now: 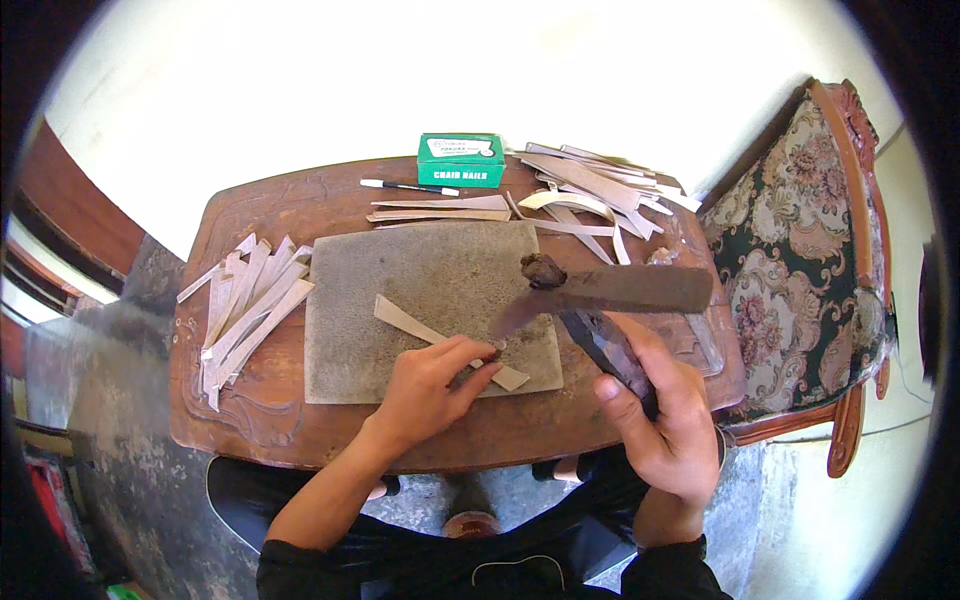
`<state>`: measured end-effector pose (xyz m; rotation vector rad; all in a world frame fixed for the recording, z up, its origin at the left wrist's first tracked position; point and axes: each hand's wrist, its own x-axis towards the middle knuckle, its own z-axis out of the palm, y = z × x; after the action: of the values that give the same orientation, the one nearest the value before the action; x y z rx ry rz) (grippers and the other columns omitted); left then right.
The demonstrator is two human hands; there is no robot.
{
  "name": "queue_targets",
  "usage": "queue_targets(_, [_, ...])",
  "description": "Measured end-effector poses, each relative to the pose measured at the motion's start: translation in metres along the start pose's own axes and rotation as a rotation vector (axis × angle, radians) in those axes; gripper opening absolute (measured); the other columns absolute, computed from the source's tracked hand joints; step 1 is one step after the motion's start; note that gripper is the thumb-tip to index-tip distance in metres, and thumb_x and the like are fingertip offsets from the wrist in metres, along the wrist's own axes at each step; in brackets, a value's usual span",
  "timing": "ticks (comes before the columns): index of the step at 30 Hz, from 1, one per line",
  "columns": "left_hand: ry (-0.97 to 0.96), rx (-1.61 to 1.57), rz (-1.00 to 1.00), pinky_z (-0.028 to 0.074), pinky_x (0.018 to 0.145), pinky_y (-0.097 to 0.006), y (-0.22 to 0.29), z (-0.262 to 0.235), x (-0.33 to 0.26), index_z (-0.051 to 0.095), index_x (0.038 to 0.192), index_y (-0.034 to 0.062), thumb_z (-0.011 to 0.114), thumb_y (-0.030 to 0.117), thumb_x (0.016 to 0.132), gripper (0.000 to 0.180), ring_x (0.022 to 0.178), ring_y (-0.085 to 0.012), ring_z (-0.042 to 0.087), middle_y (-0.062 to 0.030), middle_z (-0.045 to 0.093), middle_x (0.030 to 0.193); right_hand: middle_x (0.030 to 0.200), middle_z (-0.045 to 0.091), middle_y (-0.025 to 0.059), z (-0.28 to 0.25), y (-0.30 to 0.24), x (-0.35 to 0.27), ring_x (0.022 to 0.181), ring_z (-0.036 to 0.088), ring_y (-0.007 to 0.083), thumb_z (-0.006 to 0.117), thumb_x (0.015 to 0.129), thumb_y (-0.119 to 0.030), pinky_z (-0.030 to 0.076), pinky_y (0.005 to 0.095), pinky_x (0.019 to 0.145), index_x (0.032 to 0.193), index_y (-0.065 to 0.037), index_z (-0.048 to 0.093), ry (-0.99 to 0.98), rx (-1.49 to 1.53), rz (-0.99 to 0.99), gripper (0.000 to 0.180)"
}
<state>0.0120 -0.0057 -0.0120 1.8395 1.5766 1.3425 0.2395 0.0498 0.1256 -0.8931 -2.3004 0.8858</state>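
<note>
My right hand point(668, 425) grips a hammer point(630, 288) by its dark handle. The rusty, long-headed tool is raised over the right side of a grey, worn rectangular pad point(420, 265). Across the pad lies a pale, curved, tapered strip point(405, 320), its material unclear. Over the strip's middle, my left hand point(435, 385) rests with thumb and forefinger pinched around a small nail point(499, 346), mostly hidden by the fingers. The hammer's blunt end hangs just above and right of those fingertips, apart from them.
On the brown wooden table point(270, 200), similar strips point(255, 300) are heaped at left and more strips point(590, 185) at back right. A green box point(460, 160) and a black-and-white pen point(410, 187) sit at the back. A floral upholstered chair point(800, 260) stands at right.
</note>
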Motion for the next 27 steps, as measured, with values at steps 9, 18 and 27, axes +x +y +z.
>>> queue_targets(9, [-0.004,-0.009,0.003,0.049,0.054,-0.032,0.001,-0.001,0.0,0.068,0.098,0.0021,0.077,0.008,0.087,0.015,0.059,-0.0196,0.063,-0.0098,0.07,0.088,0.107,0.069,0.0245,0.001,0.002,0.005,0.095,0.071,0.0412,0.069,0.093,-0.007,0.054,0.0406,0.08,0.135,-0.002,0.057,0.01,0.02,-0.009,0.044])
queue_targets(18, [0.001,-0.027,-0.039,0.047,0.053,-0.029,0.001,-0.002,0.002,0.069,0.097,0.0022,0.077,0.009,0.087,0.014,0.057,-0.0163,0.061,-0.009,0.071,0.087,0.073,0.046,-0.0027,0.055,0.043,0.029,0.055,0.047,0.0062,0.046,0.111,-0.031,0.049,0.0248,0.054,0.132,-0.003,0.053,-0.001,0.777,0.458,0.035])
queue_targets(27, [0.066,-0.101,-0.19,0.036,0.046,-0.028,-0.001,-0.003,0.004,0.068,0.092,0.0027,0.078,0.013,0.088,0.015,0.047,-0.0078,0.05,-0.0037,0.063,0.064,0.077,0.048,0.0006,0.106,0.08,0.036,0.057,0.048,0.0081,0.047,0.11,-0.033,0.061,0.0327,0.066,0.131,-0.002,0.051,0.065,0.916,0.489,0.038])
